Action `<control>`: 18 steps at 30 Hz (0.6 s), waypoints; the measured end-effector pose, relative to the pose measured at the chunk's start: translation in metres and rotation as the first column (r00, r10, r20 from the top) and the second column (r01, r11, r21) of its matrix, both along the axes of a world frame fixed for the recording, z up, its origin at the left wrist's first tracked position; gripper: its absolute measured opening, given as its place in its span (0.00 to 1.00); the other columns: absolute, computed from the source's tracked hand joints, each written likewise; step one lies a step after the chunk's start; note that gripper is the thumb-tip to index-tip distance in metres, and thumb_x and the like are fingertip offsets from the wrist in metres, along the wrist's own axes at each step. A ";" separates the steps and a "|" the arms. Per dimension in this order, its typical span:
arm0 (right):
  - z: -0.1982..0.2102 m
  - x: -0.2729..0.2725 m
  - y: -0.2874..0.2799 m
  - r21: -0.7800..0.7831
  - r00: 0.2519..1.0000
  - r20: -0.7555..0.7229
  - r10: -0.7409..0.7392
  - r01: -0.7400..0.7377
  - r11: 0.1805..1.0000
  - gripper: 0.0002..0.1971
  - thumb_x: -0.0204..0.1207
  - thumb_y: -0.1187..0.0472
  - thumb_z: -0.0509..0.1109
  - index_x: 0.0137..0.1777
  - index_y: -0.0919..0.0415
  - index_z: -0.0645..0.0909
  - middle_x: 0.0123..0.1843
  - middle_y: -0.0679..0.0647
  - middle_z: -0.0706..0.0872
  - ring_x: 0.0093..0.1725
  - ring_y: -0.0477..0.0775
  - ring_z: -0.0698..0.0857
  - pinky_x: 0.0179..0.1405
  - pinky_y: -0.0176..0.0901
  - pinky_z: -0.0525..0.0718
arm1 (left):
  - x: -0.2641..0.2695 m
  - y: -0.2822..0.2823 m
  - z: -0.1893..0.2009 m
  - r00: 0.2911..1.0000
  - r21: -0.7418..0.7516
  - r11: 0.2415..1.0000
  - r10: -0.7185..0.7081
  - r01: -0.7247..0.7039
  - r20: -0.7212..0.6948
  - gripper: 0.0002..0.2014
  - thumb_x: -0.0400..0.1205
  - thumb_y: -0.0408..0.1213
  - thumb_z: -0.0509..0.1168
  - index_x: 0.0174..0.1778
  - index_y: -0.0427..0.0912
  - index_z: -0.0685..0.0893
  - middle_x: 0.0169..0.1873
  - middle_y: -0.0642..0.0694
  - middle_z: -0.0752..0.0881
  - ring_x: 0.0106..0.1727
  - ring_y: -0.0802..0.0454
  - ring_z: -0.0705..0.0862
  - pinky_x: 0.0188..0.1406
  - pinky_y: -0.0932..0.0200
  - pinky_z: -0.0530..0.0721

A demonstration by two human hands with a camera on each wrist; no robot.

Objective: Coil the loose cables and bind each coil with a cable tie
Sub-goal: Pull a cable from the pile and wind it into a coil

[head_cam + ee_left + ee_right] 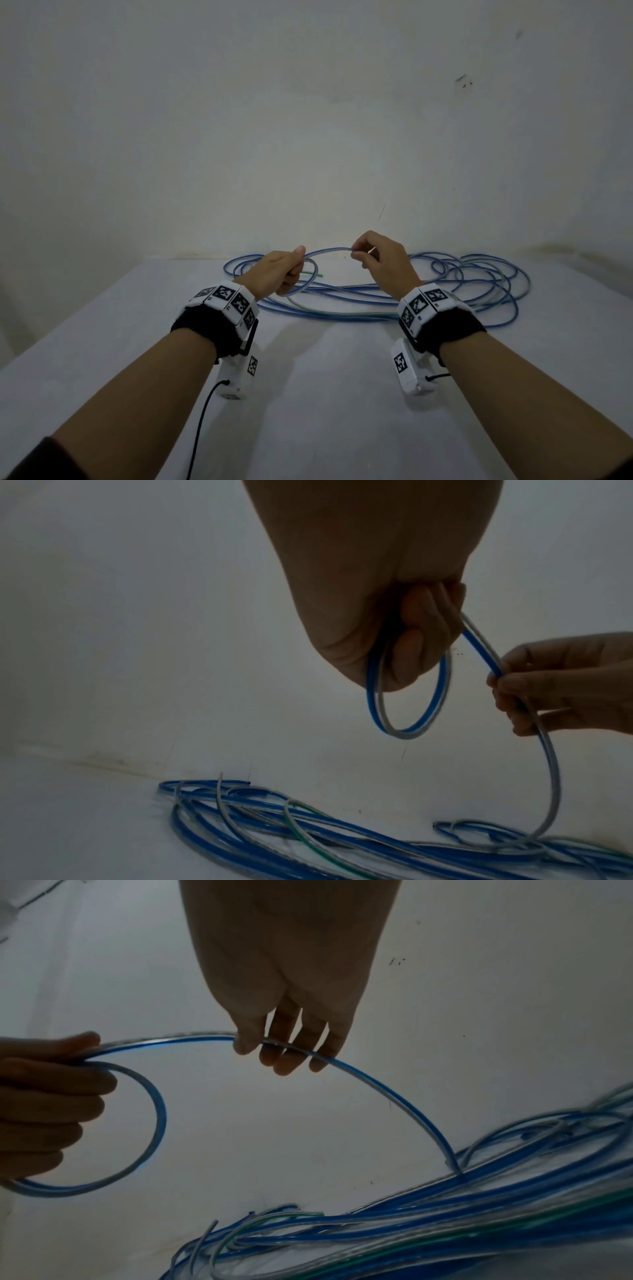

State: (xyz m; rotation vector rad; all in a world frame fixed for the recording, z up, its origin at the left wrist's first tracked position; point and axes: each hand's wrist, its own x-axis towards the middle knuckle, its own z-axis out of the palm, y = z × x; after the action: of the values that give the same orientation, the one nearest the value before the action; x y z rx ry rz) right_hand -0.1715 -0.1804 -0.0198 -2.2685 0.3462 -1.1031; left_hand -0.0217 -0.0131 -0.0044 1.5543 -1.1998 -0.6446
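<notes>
A blue-and-clear flat cable [329, 251] runs between my two hands above the table. My left hand [284, 270] grips it in a fist, with one small loop [407, 696] hanging below the fingers. My right hand [373, 260] pinches the same cable [377, 1085] a short way along, thumb against fingers. From there it arcs down into a loose tangle of blue, clear and green cables [445, 284] lying on the table behind both hands. In the right wrist view the loop [150, 1123] hangs from the left fist [44, 1104]. No cable tie shows.
The white table [325, 394] reaches a pale wall [308, 120] just behind the cable pile. Wrist cameras with marker tags sit on both forearms, and a black lead [202, 421] hangs from the left one.
</notes>
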 end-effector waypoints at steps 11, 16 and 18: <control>-0.011 -0.003 -0.010 -0.033 0.992 -0.002 -0.126 0.126 0.992 0.05 0.74 0.73 0.68 0.47 0.66 0.79 0.45 0.60 0.83 0.43 0.58 0.82 0.47 0.47 0.82 | -0.004 0.007 0.013 0.979 -0.116 0.991 0.037 -0.061 -0.201 0.22 0.88 0.46 0.47 0.27 0.44 0.62 0.18 0.54 0.62 0.18 0.60 0.57 0.17 0.69 0.58; -0.016 -0.007 -0.019 -0.093 0.968 -0.046 -0.248 0.243 0.966 0.03 0.75 0.68 0.70 0.47 0.65 0.83 0.44 0.58 0.87 0.45 0.56 0.83 0.47 0.47 0.81 | -0.001 0.011 0.015 0.971 -0.151 0.983 0.073 -0.109 -0.227 0.23 0.88 0.47 0.47 0.26 0.43 0.62 0.17 0.54 0.62 0.18 0.59 0.57 0.17 0.69 0.57; -0.018 -0.006 -0.021 -0.083 0.956 -0.020 -0.292 0.289 0.954 0.04 0.76 0.68 0.68 0.48 0.65 0.84 0.43 0.59 0.88 0.45 0.59 0.84 0.46 0.48 0.81 | -0.001 0.013 0.016 0.967 -0.161 0.979 0.087 -0.128 -0.237 0.23 0.88 0.47 0.47 0.26 0.44 0.62 0.17 0.53 0.61 0.18 0.59 0.57 0.17 0.69 0.56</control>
State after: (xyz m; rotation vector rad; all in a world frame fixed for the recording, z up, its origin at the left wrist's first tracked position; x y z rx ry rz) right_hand -0.1780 -0.2012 -0.0383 -2.3593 0.6791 -1.2450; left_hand -0.0228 -0.0002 0.0115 1.3478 -0.9646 -0.6119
